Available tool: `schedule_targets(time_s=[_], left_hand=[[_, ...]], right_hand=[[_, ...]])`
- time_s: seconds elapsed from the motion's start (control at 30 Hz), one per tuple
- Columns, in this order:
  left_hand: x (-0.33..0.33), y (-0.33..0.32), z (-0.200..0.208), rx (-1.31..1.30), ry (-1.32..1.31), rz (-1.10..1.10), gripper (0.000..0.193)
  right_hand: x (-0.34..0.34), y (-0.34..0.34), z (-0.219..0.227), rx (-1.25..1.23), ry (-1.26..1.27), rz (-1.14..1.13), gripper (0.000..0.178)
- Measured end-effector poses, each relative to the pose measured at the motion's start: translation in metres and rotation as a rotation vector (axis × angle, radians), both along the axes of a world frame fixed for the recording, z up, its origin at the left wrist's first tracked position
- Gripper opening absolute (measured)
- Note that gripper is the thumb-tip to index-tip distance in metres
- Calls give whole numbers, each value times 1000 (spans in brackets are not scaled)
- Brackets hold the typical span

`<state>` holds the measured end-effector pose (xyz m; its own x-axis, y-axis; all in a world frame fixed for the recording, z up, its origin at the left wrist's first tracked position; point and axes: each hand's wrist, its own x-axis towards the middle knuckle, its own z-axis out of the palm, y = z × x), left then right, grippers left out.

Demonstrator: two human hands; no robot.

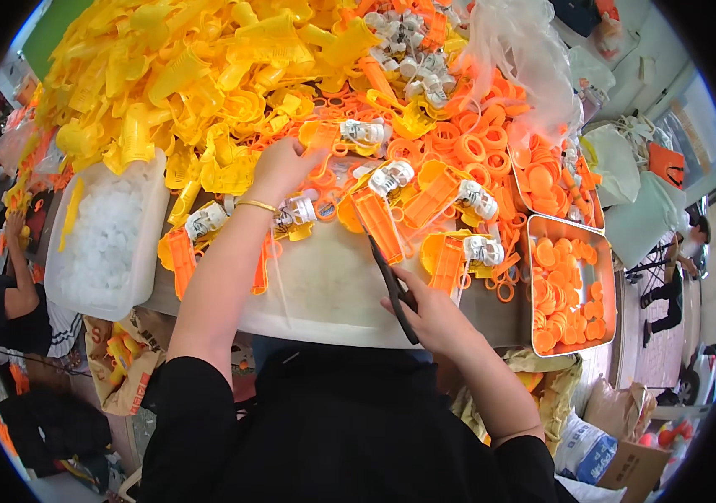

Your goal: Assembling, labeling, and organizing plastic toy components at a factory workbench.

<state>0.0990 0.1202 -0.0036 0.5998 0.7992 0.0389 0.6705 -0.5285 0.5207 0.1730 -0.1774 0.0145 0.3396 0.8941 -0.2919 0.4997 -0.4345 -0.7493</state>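
Note:
My left hand [284,170] reaches to the heap's front edge, fingers bent against orange and yellow plastic parts. What they grip is partly hidden. Beside its fingertips lies a yellow-and-orange assembly with a white mechanism [365,132]. My right hand [442,318] is closed round black scissors [396,293], whose tip points up toward an orange part [377,220]. Several similar assemblies lie across the table's front, including a right-hand one [481,250] near my right hand and another [207,220] left of my left forearm.
Yellow plastic parts [199,75] are heaped at the back left, orange rings [469,149] at the right. A translucent tub [150,226] of small white pieces stands left. At right, a metal tray [531,289] holds orange discs. Clear plastic film [513,59] covers part of the heap. A co-worker [18,298] sits left.

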Motion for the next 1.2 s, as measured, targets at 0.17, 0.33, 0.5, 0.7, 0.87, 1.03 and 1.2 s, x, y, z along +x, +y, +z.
schedule_targets(time_s=[0.17, 0.33, 0.5, 0.7, 0.87, 1.03, 1.2], left_hand=[[10, 1, 19, -405, -174, 55, 35], [-6, 8, 13, -605, -291, -47, 29], [-21, 11, -6, -201, -113, -168, 24], [-7, 5, 7, 94, -248, -170, 23], [48, -15, 7, 581, 9, -700, 29], [63, -5, 5, 617, 58, -685, 25], [63, 7, -1, 297, -90, -484, 15]], right_hand=[[-6, 0, 5, 29, 12, 49, 59], [-15, -6, 14, 16, 171, 80, 56], [-19, -10, 7, 7, 240, 187, 57], [-15, -21, -16, -84, 413, 189, 53], [-14, -17, -18, -137, 607, 135, 58], [-12, -22, -24, -119, 656, 170, 56], [-7, -20, -26, -134, 732, 157, 56]])
